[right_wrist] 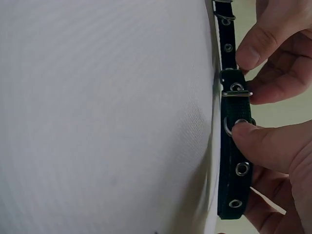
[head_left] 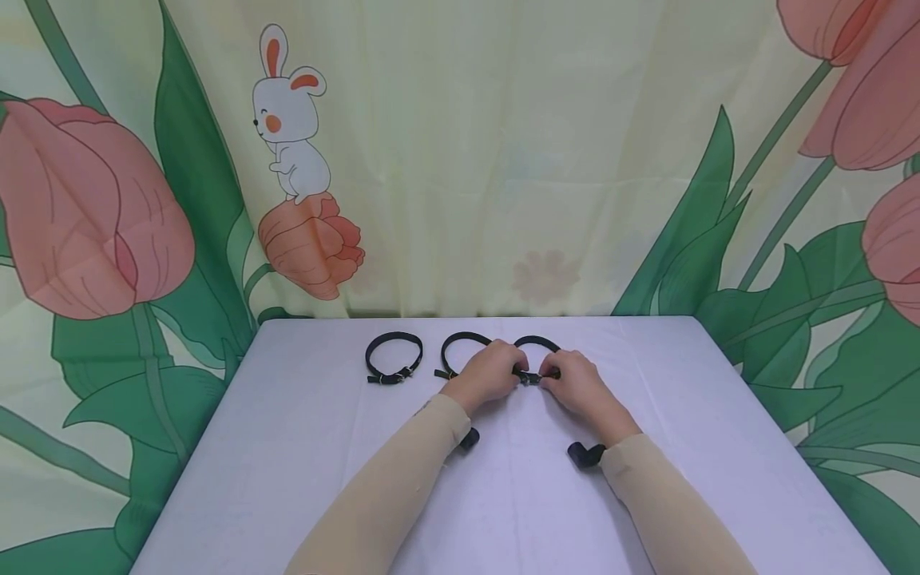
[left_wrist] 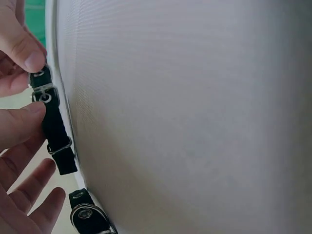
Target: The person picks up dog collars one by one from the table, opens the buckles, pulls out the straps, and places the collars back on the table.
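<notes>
Both hands are at the front of the rightmost black buckle collar (head_left: 537, 341), which lies as a ring near the table's far edge. My left hand (head_left: 492, 374) pinches the strap left of the metal buckle. From the other side, my right hand (head_left: 578, 387) pinches the strap on the right. In the right wrist view the right thumb (right_wrist: 263, 139) presses by a metal ring, beside the buckle (right_wrist: 237, 93); eyelets dot the strap. The left thumb (left_wrist: 29, 114) rests against the strap just under the buckle in the left wrist view.
A second black collar (head_left: 460, 336) lies partly behind the left hand, and a third (head_left: 394, 335) lies looped and buckled farther left. The white-covered table (head_left: 287, 447) ends at a curtain (head_left: 460, 160) printed with tulips and a rabbit. Black camera mounts (head_left: 585, 455) sit at the wrists.
</notes>
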`<control>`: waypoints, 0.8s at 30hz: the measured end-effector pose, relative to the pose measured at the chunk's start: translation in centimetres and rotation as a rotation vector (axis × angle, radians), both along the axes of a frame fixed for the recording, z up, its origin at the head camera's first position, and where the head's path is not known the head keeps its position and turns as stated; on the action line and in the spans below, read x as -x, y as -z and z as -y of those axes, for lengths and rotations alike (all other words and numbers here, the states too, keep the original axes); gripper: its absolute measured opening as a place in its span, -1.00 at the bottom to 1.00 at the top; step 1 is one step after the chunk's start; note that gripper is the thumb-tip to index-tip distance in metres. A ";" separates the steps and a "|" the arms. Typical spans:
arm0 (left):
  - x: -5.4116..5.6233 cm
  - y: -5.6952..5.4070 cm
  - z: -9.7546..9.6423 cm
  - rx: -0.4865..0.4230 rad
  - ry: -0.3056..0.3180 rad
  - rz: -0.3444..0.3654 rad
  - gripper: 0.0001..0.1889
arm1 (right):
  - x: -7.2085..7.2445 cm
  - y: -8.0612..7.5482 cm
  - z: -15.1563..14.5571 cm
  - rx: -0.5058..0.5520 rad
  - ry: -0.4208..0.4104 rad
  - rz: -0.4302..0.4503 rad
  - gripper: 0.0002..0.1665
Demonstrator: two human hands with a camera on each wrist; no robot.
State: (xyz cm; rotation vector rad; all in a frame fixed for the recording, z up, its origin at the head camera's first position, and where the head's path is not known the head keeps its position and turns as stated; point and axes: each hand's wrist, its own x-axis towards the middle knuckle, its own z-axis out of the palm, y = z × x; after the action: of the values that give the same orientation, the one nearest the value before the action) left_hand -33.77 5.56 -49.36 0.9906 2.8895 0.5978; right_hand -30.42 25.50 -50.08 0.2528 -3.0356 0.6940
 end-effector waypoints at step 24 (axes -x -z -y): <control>-0.2 -1.3 1.0 -0.168 0.012 -0.013 -0.86 | -0.7 -1.5 -0.1 0.133 -0.020 -0.181 -0.92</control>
State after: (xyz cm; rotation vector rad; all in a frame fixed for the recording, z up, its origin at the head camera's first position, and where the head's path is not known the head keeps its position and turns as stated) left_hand -33.56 4.60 -48.05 1.0332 2.8808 0.8479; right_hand -29.68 25.63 -48.60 0.3240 -2.8062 0.8222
